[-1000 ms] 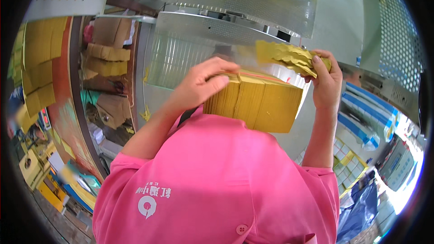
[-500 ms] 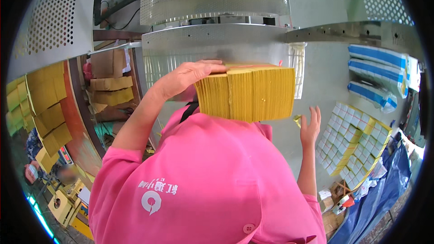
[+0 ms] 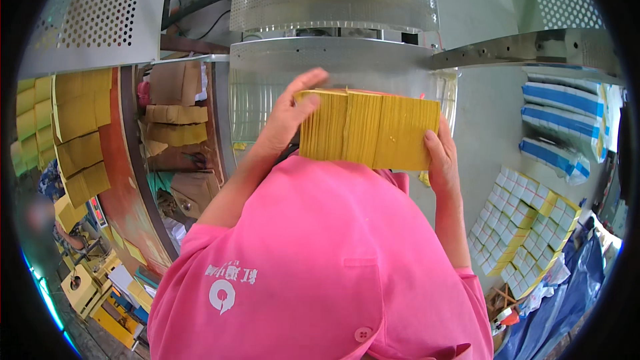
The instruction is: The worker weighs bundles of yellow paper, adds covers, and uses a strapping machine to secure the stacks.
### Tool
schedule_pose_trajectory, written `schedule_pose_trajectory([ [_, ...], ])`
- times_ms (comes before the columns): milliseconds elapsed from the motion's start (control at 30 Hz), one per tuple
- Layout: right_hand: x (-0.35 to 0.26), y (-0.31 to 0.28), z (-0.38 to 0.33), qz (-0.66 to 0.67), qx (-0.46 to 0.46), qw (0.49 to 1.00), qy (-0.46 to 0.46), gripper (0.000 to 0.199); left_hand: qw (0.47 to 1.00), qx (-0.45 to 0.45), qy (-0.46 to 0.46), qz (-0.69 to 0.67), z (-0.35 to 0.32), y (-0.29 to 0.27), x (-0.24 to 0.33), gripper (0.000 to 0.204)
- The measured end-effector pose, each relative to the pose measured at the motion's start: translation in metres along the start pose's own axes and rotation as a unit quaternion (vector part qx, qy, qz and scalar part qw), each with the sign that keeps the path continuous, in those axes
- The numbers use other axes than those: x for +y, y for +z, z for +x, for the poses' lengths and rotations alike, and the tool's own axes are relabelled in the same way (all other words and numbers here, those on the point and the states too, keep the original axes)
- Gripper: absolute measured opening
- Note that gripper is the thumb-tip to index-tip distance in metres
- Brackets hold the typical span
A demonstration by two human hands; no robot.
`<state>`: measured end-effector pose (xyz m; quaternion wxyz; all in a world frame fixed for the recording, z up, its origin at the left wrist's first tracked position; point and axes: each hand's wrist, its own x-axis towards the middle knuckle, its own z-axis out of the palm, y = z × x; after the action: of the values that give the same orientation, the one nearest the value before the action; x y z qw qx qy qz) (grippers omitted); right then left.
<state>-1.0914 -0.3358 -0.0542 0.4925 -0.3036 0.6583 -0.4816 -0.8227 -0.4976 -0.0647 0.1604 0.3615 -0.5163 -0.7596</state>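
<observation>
A thick stack of yellow paper sheets (image 3: 373, 130) stands in front of my chest, its layered edges facing me and a reddish strip along its top. Beside its left end is my left hand (image 3: 285, 119), the thumb at the upper left corner and the other fingers stretched away past the top. At the opposite end my right hand (image 3: 443, 163) grips the stack, thumb on the near face and fingers round the far side. My body hides what lies under the stack.
Beyond the stack is a metal machine panel (image 3: 387, 53) under a clear cover. Yellow sheets (image 3: 83, 140) hang or lie at left by a reddish board. White bundles (image 3: 517, 220), blue-striped packages (image 3: 560, 103) and a blue tarp (image 3: 567, 307) are at right. A person sits far left.
My right hand has come in from apart and closed on the right end of the stack. My left hand has shifted from lying over the top corner to the left end, fingers raised.
</observation>
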Motion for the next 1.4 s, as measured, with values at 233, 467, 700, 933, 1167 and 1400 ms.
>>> schedule_pose_trajectory([
  [233,0.035,-0.023,0.019,0.233,-0.010,0.956,0.178,0.063,0.944,0.124,-0.223,-0.211,0.010,-0.015,-0.049,0.079],
  [467,-0.022,0.012,0.023,0.253,-0.029,0.964,-0.076,0.049,0.963,0.031,0.223,0.150,0.012,0.031,0.026,0.061],
  [700,0.053,-0.004,0.006,0.117,0.155,0.962,-0.192,0.046,0.944,0.181,0.268,0.062,-0.004,0.019,0.022,0.071],
  [933,-0.064,0.041,-0.001,-0.284,0.181,0.876,-0.345,0.059,0.907,0.215,0.278,0.232,0.011,-0.003,0.013,0.061],
  [1167,-0.007,0.122,0.101,-0.525,0.085,0.787,-0.313,0.067,0.957,0.269,0.102,0.029,0.049,0.027,0.002,0.068],
  [1400,-0.034,0.138,0.072,-0.430,0.105,0.800,-0.406,0.063,0.961,0.217,0.020,-0.169,0.056,-0.031,-0.040,0.069],
])
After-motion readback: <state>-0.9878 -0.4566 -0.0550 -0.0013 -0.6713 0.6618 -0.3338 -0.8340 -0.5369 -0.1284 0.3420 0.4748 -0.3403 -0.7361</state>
